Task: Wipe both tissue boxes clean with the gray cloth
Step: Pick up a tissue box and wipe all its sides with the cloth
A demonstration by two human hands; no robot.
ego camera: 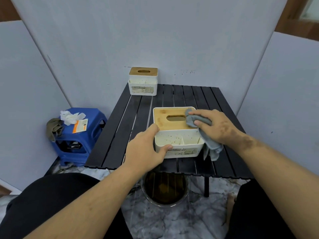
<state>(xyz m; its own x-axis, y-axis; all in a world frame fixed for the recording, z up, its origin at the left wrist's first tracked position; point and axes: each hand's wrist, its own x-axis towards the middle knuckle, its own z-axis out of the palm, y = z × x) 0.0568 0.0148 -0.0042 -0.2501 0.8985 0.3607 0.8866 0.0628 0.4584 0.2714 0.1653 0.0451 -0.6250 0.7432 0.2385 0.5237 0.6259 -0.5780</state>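
Near tissue box (177, 135) speckled, wooden-lidded; left hand (146, 147) grips it; right hand (214, 125) clutches gray cloth (193, 119).

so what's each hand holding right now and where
The right hand grips the bunched gray cloth on the near tissue box's wooden lid. The left hand holds that box's left front corner.

far tissue box (143, 81): front label reads "TISSUE HOLDER", smaller print below too blurred | near tissue box (177, 143): front label shows "…SUE HO…", start hidden behind left hand (144, 149) thumb
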